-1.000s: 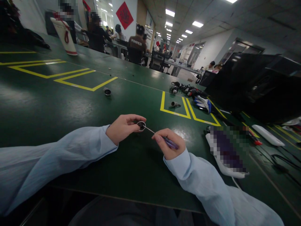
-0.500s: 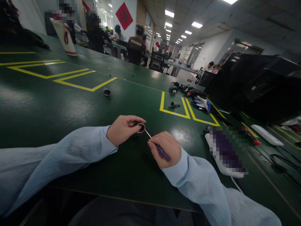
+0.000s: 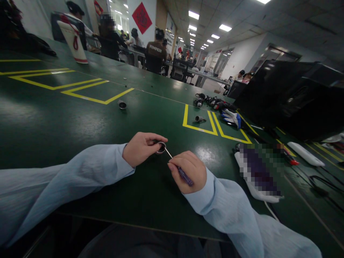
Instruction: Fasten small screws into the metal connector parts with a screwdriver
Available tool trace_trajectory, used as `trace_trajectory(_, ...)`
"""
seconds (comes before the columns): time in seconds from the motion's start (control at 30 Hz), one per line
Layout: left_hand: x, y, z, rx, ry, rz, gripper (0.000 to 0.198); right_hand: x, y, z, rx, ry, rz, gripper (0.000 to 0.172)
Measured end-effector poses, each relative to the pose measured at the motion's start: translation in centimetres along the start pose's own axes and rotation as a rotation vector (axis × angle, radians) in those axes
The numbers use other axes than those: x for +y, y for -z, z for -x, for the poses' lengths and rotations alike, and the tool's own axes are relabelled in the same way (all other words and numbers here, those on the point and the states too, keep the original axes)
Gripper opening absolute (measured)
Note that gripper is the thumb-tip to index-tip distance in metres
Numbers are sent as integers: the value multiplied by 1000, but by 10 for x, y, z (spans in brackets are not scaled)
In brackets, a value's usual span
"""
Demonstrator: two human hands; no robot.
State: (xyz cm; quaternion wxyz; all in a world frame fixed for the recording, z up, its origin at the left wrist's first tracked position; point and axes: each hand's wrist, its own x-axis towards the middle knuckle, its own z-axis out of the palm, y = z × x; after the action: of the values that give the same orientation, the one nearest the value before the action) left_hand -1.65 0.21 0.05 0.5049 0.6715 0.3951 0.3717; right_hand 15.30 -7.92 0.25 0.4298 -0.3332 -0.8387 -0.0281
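Note:
My left hand (image 3: 141, 147) rests on the green table (image 3: 80, 118) and pinches a small round metal part (image 3: 161, 147) between thumb and fingers. My right hand (image 3: 189, 170) is closed round a thin screwdriver with a purple handle (image 3: 184, 175). Its metal shaft points up and left, with the tip at the round part. Both sleeves are light blue.
A small metal cup (image 3: 122, 104) lies beyond my left hand. Another small metal piece (image 3: 199, 118) sits inside a yellow-taped box. Dark parts and a white-and-blue glove (image 3: 231, 117) lie at the back right, beside black cases (image 3: 290, 96). Several people sit at far tables.
My right hand has drawn in toward me and turned, so the screwdriver's handle now slants down to the right. The left hand has kept its pinch on the round part.

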Motion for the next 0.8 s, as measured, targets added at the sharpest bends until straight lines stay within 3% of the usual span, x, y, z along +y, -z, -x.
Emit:
trace_trajectory(0.07,-1,3,-4,30,5,3,30,-2,2,1,68,-111,-75,11)
trace_trajectory(0.17,3,10,-10,122,40,-4,32,2,-2,3,147,-457,-283,17)
trace_trajectory(0.23,8,13,-14,180,86,12,33,8,-9,4,142,-671,-454,20)
trace_trajectory(0.3,13,14,-15,215,130,55,32,14,-15,4,127,-774,-572,21)
trace_trajectory(0.6,9,11,-13,157,166,94,32,18,-26,3,55,-782,-529,20)
trace_trajectory(0.8,8,12,-13,126,156,80,35,16,-9,-4,9,-787,-470,22)
